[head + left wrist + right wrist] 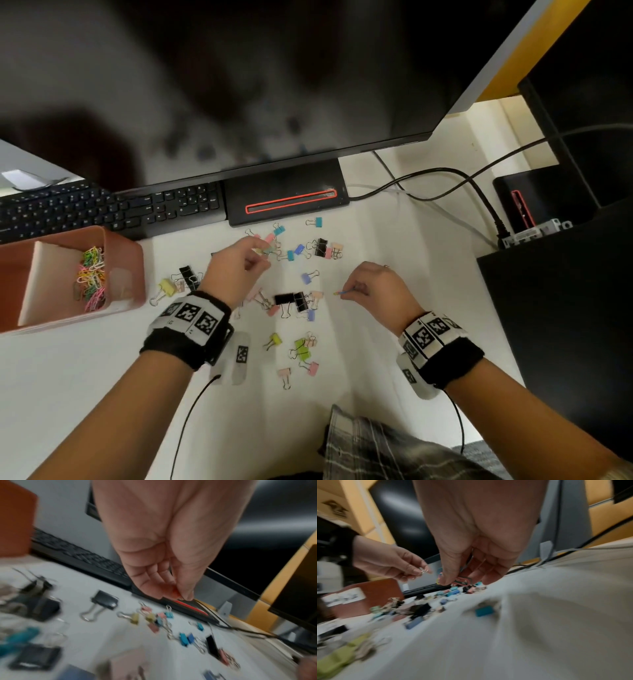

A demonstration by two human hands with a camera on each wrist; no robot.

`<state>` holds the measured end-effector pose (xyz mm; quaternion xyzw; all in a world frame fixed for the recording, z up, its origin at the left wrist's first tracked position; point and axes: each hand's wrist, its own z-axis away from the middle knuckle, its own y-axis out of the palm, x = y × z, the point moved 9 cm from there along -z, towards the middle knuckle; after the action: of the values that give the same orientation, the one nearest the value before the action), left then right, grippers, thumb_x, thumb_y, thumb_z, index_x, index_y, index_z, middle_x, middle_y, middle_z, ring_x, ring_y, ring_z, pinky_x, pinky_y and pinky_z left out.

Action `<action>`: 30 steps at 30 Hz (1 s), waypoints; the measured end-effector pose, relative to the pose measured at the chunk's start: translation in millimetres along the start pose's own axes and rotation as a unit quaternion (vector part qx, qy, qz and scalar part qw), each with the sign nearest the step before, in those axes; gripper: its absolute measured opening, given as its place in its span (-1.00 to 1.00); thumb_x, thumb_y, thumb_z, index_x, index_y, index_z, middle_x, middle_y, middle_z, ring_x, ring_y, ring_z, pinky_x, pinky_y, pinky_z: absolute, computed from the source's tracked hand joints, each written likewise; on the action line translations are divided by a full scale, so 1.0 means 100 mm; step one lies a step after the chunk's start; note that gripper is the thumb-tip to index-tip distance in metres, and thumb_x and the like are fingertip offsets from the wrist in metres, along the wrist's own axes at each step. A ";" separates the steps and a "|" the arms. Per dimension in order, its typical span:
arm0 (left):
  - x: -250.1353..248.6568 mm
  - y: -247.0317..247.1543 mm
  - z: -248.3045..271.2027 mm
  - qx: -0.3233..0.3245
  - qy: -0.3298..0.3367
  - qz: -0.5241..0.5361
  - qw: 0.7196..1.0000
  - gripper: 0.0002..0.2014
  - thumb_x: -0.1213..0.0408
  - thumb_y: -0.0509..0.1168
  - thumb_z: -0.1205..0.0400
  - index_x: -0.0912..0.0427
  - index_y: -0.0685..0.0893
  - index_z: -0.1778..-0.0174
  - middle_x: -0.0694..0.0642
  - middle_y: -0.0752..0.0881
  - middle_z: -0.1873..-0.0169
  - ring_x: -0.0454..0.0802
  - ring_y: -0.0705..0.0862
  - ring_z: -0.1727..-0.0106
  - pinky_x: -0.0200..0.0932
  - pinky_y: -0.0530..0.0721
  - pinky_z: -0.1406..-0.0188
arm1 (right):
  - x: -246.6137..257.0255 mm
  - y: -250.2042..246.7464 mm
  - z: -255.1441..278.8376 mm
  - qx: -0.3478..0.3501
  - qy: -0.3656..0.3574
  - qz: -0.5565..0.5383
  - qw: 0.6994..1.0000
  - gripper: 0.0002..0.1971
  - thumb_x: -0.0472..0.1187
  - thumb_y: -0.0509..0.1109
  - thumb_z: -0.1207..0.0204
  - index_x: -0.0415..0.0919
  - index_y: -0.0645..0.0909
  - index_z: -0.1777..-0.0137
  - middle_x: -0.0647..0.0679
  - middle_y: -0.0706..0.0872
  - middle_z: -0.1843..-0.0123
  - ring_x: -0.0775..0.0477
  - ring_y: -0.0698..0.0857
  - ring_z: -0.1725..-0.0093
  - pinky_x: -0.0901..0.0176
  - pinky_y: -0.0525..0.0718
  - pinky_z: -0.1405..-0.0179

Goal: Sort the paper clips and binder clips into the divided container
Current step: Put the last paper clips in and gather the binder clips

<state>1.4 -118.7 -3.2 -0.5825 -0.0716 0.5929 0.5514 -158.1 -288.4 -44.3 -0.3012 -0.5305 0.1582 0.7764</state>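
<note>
Many coloured and black binder clips [291, 299] lie scattered on the white desk [411, 257]. The brown divided container [126, 246] stands at the left, with a heap of coloured paper clips [90, 277] in one compartment. My left hand [263, 255] hovers over the far clips and pinches a small pale paper clip [423, 571] between thumb and fingertip; the left wrist view shows the same pinch [181, 597], blurred. Right of the pile, my right hand [349, 291] grips a few paper clips [462, 581], pink and dark, and one end pokes out [339, 293].
A black keyboard [102, 209] and the monitor's base [284, 195] lie just behind the clips, under the monitor [274, 68]. Cables [445, 171] run along the back right. A black unit [565, 291] borders the desk on the right.
</note>
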 end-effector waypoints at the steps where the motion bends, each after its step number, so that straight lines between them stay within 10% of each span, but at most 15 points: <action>1: 0.07 -0.13 0.06 -0.017 -0.001 -0.005 1.000 -0.87 0.29 0.34 -0.57 0.06 0.69 -0.01 -0.03 0.69 0.20 -0.30 0.57 0.26 -0.56 0.37 0.32 | 0.14 0.08 0.04 0.011 -0.032 0.004 0.999 -0.89 -0.13 0.53 -0.38 -0.14 0.70 0.25 0.05 0.65 0.18 0.07 0.62 0.21 0.19 0.58 0.11; 8: 0.76 -0.82 0.66 -0.095 -0.048 0.004 0.994 -0.93 0.35 0.37 -0.55 0.22 0.75 0.11 0.02 0.71 0.15 -0.41 0.59 0.29 -0.78 0.41 0.32 | 0.97 0.98 0.27 0.202 -0.162 0.026 0.965 -0.88 -0.12 0.47 -0.44 -0.17 0.73 0.18 0.03 0.67 -0.17 0.36 0.46 -0.14 0.32 0.46 -0.10; 11: 1.08 -0.94 0.87 -0.101 -0.067 0.026 0.992 -0.95 0.36 0.39 -0.53 0.22 0.76 0.16 0.04 0.75 0.20 -0.44 0.63 0.30 -0.71 0.46 0.33 | 0.95 1.30 0.25 0.268 -0.124 0.057 0.954 -0.88 -0.05 0.46 -0.45 -0.09 0.72 0.16 0.06 0.47 -0.47 0.13 0.47 -0.38 0.11 0.47 -0.35; 19: 1.51 -1.17 1.07 -0.091 -0.051 0.077 0.992 -0.97 0.35 0.42 -0.50 0.15 0.72 0.23 -0.02 0.74 0.31 -0.40 0.65 0.26 -0.67 0.49 0.31 | 1.00 1.14 -0.12 0.088 -0.042 0.073 0.993 -0.89 -0.03 0.52 -0.37 -0.02 0.72 0.27 0.09 0.51 -0.40 0.07 0.48 -0.33 -0.05 0.45 -0.40; 25: 1.61 -1.46 1.04 -0.085 -0.006 0.088 0.992 -0.93 0.33 0.41 -0.51 0.20 0.69 0.27 0.01 0.73 0.31 -0.31 0.65 0.23 -0.60 0.50 0.36 | 1.78 1.99 -0.26 0.186 -0.115 0.058 0.974 -0.89 -0.05 0.49 -0.42 -0.06 0.69 0.25 0.06 0.32 -0.60 0.06 0.10 -0.64 -0.02 0.11 -0.62; 30: 1.81 -1.76 1.01 -0.102 0.001 0.087 0.991 -0.97 0.31 0.42 -0.51 0.12 0.71 0.24 -0.07 0.73 0.32 -0.24 0.68 0.24 -0.64 0.50 0.30 | 1.67 2.09 -0.23 0.199 -0.035 0.072 0.977 -0.89 -0.08 0.49 -0.43 -0.09 0.69 0.24 0.04 0.24 -0.63 0.04 0.04 -0.65 -0.16 0.11 -0.62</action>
<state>76.2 138.2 45.8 -0.6404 -0.0800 0.6278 0.4351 -56.6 -40.1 -61.5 -0.1723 -0.4917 0.3269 0.7885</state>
